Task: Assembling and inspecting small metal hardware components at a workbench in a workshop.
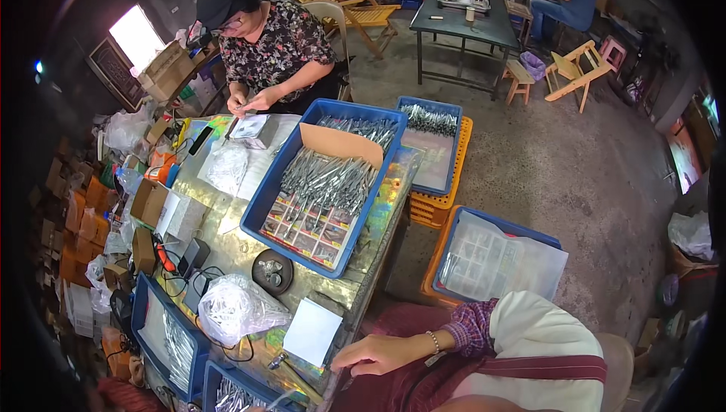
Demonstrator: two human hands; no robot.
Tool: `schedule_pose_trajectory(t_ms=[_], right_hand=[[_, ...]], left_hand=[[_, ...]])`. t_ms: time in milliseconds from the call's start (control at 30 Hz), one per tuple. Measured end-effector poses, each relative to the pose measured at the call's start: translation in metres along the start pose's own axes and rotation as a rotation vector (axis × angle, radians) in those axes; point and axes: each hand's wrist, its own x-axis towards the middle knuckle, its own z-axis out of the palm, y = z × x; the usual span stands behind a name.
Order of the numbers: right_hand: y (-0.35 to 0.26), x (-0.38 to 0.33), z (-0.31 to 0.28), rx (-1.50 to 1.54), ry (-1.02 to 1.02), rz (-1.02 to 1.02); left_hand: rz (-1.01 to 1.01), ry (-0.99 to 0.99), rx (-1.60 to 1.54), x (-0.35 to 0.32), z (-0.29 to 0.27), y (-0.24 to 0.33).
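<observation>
My right hand (376, 353), with a beaded bracelet and a checked cuff, rests at the near table edge. Its fingers stretch out loosely, nothing in them. Close by lie a white sheet of paper (313, 332) and a hammer (296, 376) with a pale handle. My left hand does not show; a strip of bare skin at the bottom edge is too cut off to tell. Farther up the table (236, 234), a blue tray (252, 214) holds many thin metal pieces and a compartmented sheet. Beside a clear bag (236, 310) of small parts sits a round brown dish (272, 272).
Across the table a person (276, 49) works on something small with both hands. Blue bins (198, 348) stand at lower left. More blue trays (499, 259) rest on orange crates to the right. Behind are a dark table (461, 30), a wooden folding chair (578, 71) and another seated person (567, 3).
</observation>
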Motion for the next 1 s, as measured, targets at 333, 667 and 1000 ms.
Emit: schedule_pose_trajectory(t_ms=[333, 667, 1000], right_hand=[[0.016, -0.005, 0.011, 0.049, -0.084, 0.056], [0.035, -0.014, 0.006, 0.196, 0.012, 0.142], [0.035, -0.018, 0.004, 0.186, 0.015, 0.184]], left_hand=[[-0.097, -0.648, -0.288, -0.025, 0.114, 0.033], [-0.165, -0.456, -0.502, -0.02, 0.129, 0.027], [-0.234, -0.388, -0.581, -0.019, 0.133, 0.011]])
